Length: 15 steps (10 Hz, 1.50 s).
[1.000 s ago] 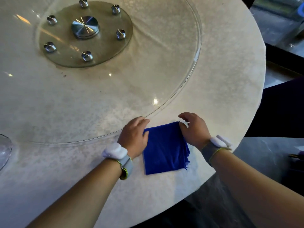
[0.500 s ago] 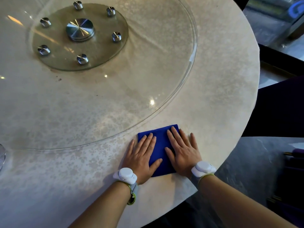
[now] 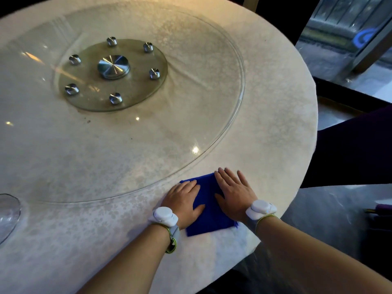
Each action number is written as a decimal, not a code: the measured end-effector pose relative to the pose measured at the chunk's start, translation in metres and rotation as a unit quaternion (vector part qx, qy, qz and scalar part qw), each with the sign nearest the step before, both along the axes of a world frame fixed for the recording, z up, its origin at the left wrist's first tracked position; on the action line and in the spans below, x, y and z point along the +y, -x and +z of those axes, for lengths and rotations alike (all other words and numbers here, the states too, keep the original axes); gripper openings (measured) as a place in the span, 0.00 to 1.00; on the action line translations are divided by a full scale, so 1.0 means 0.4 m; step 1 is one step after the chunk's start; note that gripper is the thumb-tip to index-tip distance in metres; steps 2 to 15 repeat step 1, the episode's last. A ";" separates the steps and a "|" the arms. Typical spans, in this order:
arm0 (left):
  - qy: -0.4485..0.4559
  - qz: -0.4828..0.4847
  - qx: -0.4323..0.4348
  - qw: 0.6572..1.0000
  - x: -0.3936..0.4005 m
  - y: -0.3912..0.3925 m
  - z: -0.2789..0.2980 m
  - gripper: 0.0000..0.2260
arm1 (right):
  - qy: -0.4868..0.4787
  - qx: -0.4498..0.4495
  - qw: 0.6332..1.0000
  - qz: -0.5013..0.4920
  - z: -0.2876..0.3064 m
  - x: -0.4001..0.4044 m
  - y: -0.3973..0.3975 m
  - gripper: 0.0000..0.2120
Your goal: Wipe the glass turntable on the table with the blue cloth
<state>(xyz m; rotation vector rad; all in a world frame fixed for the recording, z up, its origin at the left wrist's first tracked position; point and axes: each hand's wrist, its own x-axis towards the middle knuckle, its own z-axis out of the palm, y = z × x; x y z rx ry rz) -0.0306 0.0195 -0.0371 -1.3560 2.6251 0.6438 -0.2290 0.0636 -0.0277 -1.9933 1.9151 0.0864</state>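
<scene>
A folded blue cloth [image 3: 209,211] lies on the pale round table [image 3: 282,132], just outside the near rim of the large clear glass turntable [image 3: 148,149]. My left hand [image 3: 183,201] rests flat on the cloth's left part, fingers together and pointing away from me. My right hand [image 3: 234,193] lies flat on its right part, fingers slightly spread. Both palms press down and neither hand grips the cloth. The turntable's smaller glass hub disc [image 3: 112,75] with a metal centre cap and several metal studs sits at the far left.
A clear glass dish [image 3: 7,215] pokes in at the left edge of the table. The table edge curves close behind my wrists. Dark seating [image 3: 356,149] and a grey floor lie to the right, beyond the table.
A second ago both hands held the cloth's side edges with curled fingers; they then laid flat on top of it. The view has lifted, showing more of the turntable.
</scene>
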 end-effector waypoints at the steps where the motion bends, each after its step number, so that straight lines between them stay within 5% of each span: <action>1: -0.055 0.002 -0.015 0.998 -0.042 0.004 0.048 0.23 | -0.022 -0.016 1.000 -0.002 0.041 -0.044 0.017 0.29; 15: -0.055 0.002 -0.015 0.998 -0.042 0.004 0.048 0.23 | -0.022 -0.016 1.000 -0.002 0.041 -0.044 0.017 0.29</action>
